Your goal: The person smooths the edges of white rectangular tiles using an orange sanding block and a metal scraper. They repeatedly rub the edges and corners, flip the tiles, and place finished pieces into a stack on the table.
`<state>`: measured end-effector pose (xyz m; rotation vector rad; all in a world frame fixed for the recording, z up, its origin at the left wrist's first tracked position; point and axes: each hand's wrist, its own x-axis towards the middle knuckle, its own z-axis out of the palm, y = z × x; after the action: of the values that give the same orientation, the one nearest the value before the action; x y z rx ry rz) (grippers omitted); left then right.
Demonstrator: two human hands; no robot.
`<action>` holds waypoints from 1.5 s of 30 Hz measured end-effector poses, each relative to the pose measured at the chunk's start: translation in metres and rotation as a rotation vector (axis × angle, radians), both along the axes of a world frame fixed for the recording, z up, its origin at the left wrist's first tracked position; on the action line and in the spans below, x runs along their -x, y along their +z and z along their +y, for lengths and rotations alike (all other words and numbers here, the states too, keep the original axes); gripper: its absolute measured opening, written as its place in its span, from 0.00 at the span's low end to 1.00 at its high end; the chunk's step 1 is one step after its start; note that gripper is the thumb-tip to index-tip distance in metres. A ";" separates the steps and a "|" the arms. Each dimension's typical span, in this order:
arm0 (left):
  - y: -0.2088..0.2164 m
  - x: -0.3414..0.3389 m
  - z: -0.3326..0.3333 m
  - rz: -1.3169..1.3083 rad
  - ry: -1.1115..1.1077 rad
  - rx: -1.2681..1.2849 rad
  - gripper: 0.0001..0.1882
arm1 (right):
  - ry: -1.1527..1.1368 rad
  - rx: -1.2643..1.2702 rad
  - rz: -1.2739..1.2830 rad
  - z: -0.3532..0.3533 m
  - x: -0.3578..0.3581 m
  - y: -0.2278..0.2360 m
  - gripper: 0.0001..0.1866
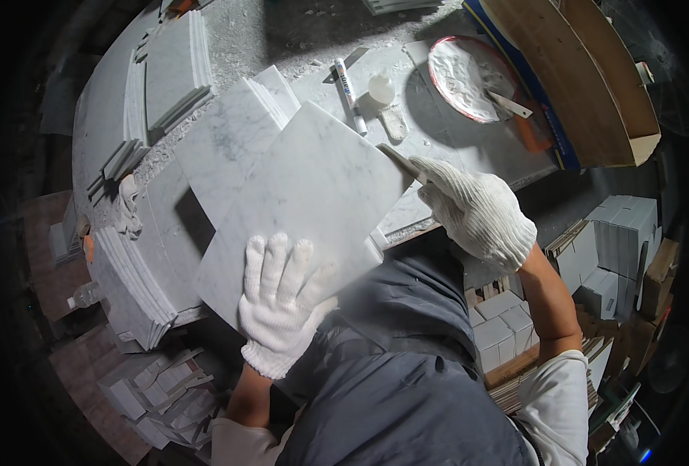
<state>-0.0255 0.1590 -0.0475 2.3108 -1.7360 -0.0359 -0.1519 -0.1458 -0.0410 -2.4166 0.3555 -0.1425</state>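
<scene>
Basically, on my feed the L grip (278, 299) is flat & unclenched on the marble tile (313, 171), prob. to steady it; R grip (480, 213) clasps a flat blade (396, 161) at its R corner, contact unclear. Tile's atop other tiles (224, 128) on the desk (239, 46), near end lapward, white paste (465, 74) prob. set w/in reach.

The left hand (278, 307), gloved in white, lies palm down, fingers extended and slightly parted, pointing away from the torso. The right hand (480, 210), likewise gloved, reaches farther out, fingers closed in a grip and directed leftward. The right forearm (550, 311) slants inward, bare above the wrist; the left forearm (251, 400) appears shorter.
</scene>
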 end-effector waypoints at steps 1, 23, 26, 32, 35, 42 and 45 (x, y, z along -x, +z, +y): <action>0.000 0.000 0.000 0.000 0.000 0.001 0.54 | -0.001 0.008 -0.025 0.000 0.000 0.000 0.19; -0.002 0.000 -0.001 0.020 0.012 0.017 0.54 | -0.050 -0.002 0.030 0.009 -0.004 0.002 0.18; 0.000 0.000 0.000 0.019 0.014 0.010 0.53 | -0.039 -0.011 -0.027 0.005 -0.005 0.000 0.18; 0.001 0.000 -0.001 0.026 0.011 0.008 0.54 | 0.000 -0.016 -0.019 -0.001 -0.002 -0.003 0.17; 0.000 0.000 -0.001 0.029 0.016 0.015 0.54 | 0.012 -0.052 -0.018 -0.001 -0.005 -0.006 0.17; 0.001 -0.001 -0.001 0.037 0.019 -0.005 0.53 | -0.024 -0.112 0.091 0.000 -0.006 0.003 0.18; 0.000 0.000 -0.002 0.028 0.017 0.000 0.54 | -0.029 -0.058 0.068 0.002 -0.007 -0.001 0.20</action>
<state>-0.0250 0.1569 -0.0473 2.3138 -1.7022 -0.0644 -0.1447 -0.1435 -0.0423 -2.3637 0.4196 -0.0619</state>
